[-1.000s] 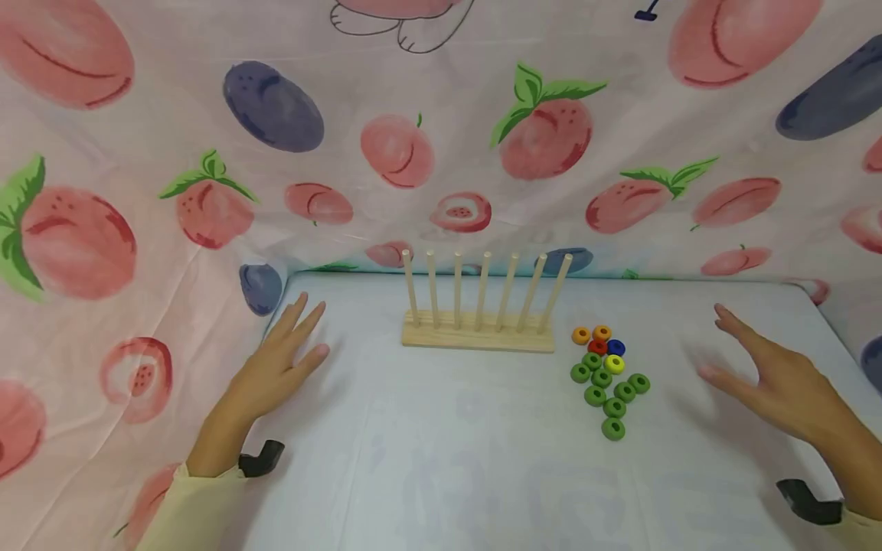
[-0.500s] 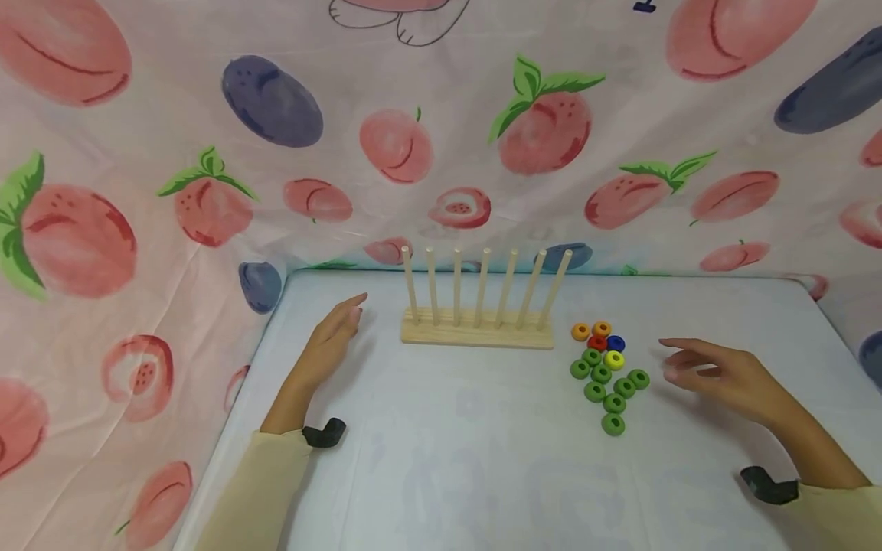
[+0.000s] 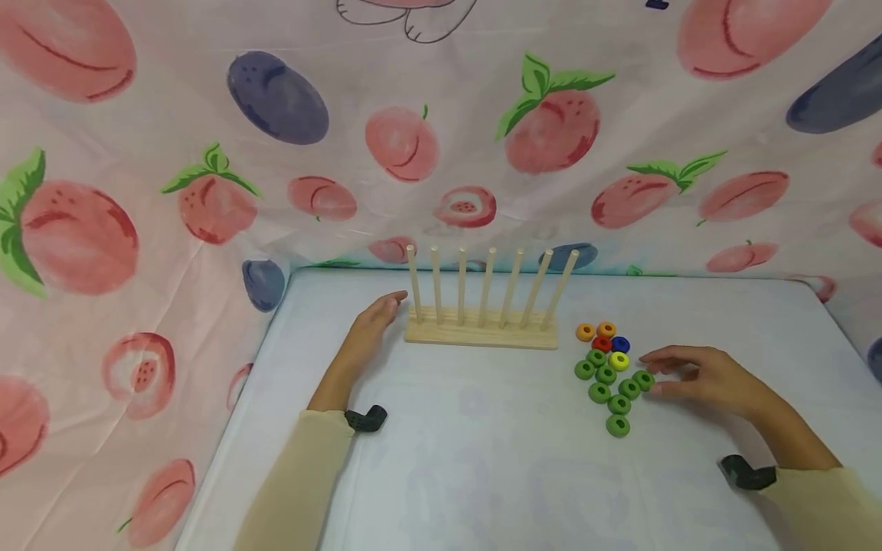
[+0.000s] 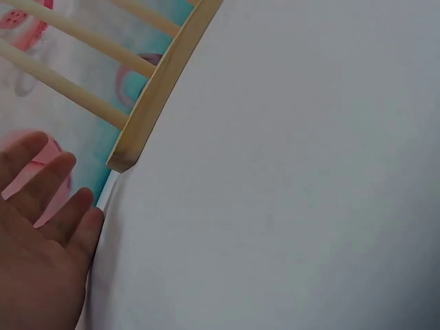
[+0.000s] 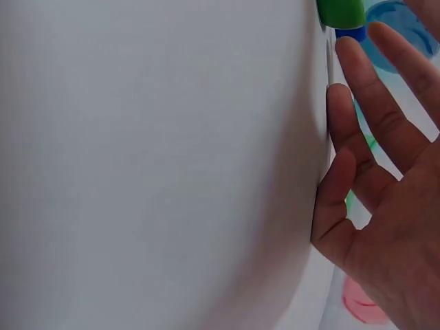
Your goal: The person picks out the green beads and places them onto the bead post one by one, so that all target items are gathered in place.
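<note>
A wooden rack (image 3: 480, 334) with a row of several upright pegs stands toward the back of the table. My left hand (image 3: 367, 330) is beside its left end, fingers loosely extended. The left wrist view has a small gap between that hand (image 4: 48, 254) and the rack's base (image 4: 148, 113). Right of the rack lie several ring-shaped beads, mostly green. My right hand (image 3: 720, 381) reaches from the right, thumb and fingers apart around the rightmost green bead (image 3: 644, 381). In the right wrist view the lower fingers are loosely bent; contact with the green bead (image 5: 342, 12) cannot be made out.
Two orange beads (image 3: 605, 330), a red bead (image 3: 602, 344), a blue bead (image 3: 621, 345) and a yellow bead (image 3: 619, 362) lie behind the green ones. A fruit-patterned cloth (image 3: 310, 161) hangs behind and left of the white table (image 3: 468, 459).
My left hand has moved right, up to the rack's left end. My right hand has moved left to the green beads, its fingers drawing lower. Rack and beads stay in place.
</note>
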A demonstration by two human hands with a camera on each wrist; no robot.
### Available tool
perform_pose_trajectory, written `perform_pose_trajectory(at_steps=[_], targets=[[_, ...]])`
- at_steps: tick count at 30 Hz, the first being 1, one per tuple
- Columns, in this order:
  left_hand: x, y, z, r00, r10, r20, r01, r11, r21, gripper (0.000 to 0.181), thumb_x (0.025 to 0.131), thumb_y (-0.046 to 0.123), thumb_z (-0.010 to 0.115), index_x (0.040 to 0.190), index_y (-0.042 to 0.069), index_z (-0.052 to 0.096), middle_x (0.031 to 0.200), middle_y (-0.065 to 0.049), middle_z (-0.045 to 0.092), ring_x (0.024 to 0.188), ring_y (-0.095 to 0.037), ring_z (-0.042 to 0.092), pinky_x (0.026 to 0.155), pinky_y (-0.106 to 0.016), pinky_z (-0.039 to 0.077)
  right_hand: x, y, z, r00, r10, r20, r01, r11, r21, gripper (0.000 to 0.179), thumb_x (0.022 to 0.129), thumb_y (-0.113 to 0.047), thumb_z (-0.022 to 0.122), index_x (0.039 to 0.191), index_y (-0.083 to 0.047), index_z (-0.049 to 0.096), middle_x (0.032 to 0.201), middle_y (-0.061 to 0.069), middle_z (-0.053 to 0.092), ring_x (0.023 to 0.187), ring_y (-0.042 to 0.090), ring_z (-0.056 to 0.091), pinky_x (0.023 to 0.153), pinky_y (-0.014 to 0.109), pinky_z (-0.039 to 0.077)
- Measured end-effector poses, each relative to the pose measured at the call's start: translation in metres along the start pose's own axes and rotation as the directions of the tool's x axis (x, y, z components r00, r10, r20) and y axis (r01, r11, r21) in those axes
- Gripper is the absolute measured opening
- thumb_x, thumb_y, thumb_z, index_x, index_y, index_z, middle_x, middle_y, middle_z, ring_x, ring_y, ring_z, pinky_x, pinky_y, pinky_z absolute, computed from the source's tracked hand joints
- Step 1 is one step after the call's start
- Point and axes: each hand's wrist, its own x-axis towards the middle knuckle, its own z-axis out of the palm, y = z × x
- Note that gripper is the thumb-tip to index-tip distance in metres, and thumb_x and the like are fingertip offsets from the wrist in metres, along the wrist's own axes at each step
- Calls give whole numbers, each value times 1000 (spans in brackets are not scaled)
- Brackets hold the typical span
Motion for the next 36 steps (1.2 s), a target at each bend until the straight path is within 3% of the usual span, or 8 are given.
perform_pose_trajectory(at_steps=[2, 6, 10, 14, 21, 28, 36], targets=[[2, -1, 2, 1000, 7, 0, -7, 999, 34, 55, 104, 58, 47, 149, 27, 53, 158, -1, 47, 151, -26, 37, 121, -57, 30, 2, -1, -1, 1000, -15, 8, 16, 1000, -24, 46, 84, -40, 84, 125, -22, 72, 123, 3, 73, 98, -5, 60, 82, 20, 51], [7, -5, 3, 997, 72, 15, -73, 986, 150, 46, 104, 46, 57, 146, 27, 55, 156, -1, 50, 150, -27, 39, 120, -58, 30, 3, -3, -2, 999, -28, 19, 29, 999, -40, 46, 83, -42, 85, 123, -23, 73, 123, 2, 72, 97, 0, 58, 81, 21, 49], [9, -9, 2, 985, 172, 20, -169, 928, 331, 45, 102, 35, 64, 144, 20, 59, 154, -4, 52, 150, -28, 39, 123, -58, 22, 4, -2, 0, 999, -27, 40, 29, 999, -32, 45, 82, -43, 85, 122, -25, 74, 124, 0, 71, 98, 1, 56, 83, 21, 47], [10, -12, 1, 975, 221, 29, -210, 872, 442, 44, 99, 32, 67, 140, 17, 63, 152, -6, 54, 149, -30, 40, 122, -64, 8, 4, -1, 1, 998, -31, 52, 32, 999, -23, 43, 82, -43, 85, 121, -28, 74, 125, -2, 71, 100, 3, 55, 85, 21, 46], [10, -13, 1, 981, 190, 34, -181, 845, 503, 45, 97, 37, 70, 138, 21, 64, 155, -4, 51, 151, -30, 35, 119, -67, -5, 5, -1, 2, 999, -13, 50, 15, 999, -37, 42, 80, -45, 85, 118, -31, 75, 121, -2, 71, 98, 5, 55, 84, 24, 45], [6, -15, 1, 985, 166, 57, -169, 815, 555, 46, 97, 37, 71, 139, 19, 64, 157, -6, 49, 154, -33, 29, 119, -67, -6, 6, -4, 3, 998, 15, 65, -12, 999, -41, 40, 81, -46, 84, 117, -30, 75, 117, -3, 70, 96, 7, 54, 81, 26, 45], [5, -17, 1, 982, 176, 66, -182, 800, 571, 46, 98, 36, 69, 140, 19, 64, 156, -5, 49, 155, -32, 28, 119, -67, -6, 6, -5, -1, 998, 24, 62, -22, 999, -23, 39, 84, -43, 83, 118, -26, 75, 116, -3, 71, 95, 9, 56, 81, 24, 48]])
